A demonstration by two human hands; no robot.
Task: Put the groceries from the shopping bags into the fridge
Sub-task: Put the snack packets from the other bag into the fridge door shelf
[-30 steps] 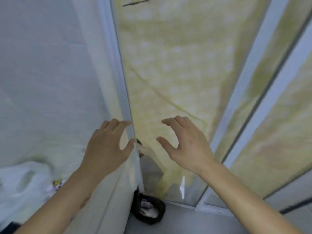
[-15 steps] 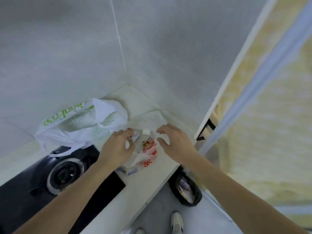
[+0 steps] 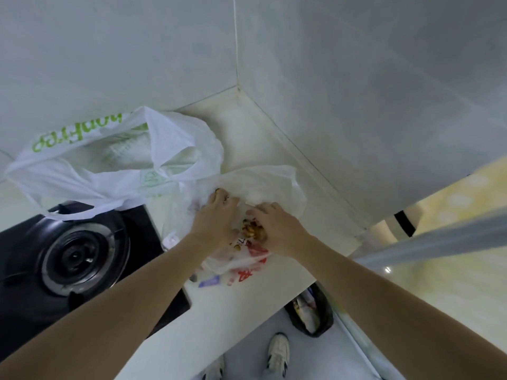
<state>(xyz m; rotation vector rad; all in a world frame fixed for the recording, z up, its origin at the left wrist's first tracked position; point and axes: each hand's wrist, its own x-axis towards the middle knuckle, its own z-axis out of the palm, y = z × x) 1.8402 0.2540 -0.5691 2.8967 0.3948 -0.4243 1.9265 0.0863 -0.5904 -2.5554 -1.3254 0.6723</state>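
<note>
Where the counter (image 3: 247, 138) meets the far corner, two bags sit: stove (image 3: 74, 253) at left, white bag (image 3: 115, 171) with green lettering draped over its far edge; right of it, touching, a clear bag (image 3: 263, 185). Left hand (image 3: 216, 218) inside the clear bag, fingers curled into the plastic. Right hand (image 3: 277, 229) beside it, fingers bent round a snack packet (image 3: 251, 231). Bin (image 3: 312, 314) on floor, near right

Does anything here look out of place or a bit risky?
Yes: the white shopping bag droops over the edge of the gas burner, an odd spot for thin plastic. No flame shows. Both hands, left and right, are in the smaller bag beside it.
</note>
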